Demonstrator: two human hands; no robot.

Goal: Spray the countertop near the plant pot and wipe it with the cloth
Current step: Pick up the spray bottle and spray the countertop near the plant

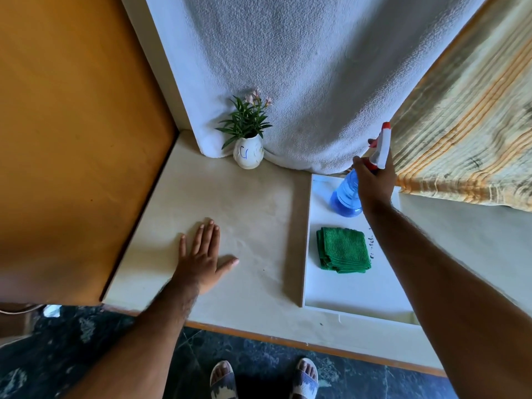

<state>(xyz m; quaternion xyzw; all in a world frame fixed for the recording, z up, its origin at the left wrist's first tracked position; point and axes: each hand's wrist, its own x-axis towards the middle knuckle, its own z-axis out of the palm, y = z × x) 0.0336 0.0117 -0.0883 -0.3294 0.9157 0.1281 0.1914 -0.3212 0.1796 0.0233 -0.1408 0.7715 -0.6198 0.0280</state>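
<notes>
Grey-white towel (302,82) hangs as backdrop, bottom edge bunched on the tabletop (244,203). Orange panel (72,139) fills the left side, striped yellow fabric (466,145) drapes at right. Tabletop is pale cream, bare in the middle. White tray (354,292) sits on its right part, flat. My right arm reaches across the tray; my right hand (375,184) grips the spray bottle (347,197) at the neck, fingers wrapped tight round it, one fingertip up near the red trigger. Bottle is blue, clear, tilted, white-and-red head pointing up and away, base over the tray's far end; can't tell if the base touches the tray. My left hand (201,254) lies flat, palm down on the tabletop, fingers spread, thumb out to the right, holding nothing. Green cloth (342,249) is folded, lies in the tray just nearer me than the bottle, apart from both hands. Plant pot (248,154) stands upright at the back against the towel, white with blue marks, green leaves and pale pink flowers, well apart from my left hand. Dark patterned floor (259,358) below, my two sandalled feet (264,378) at the bottom edge.
</notes>
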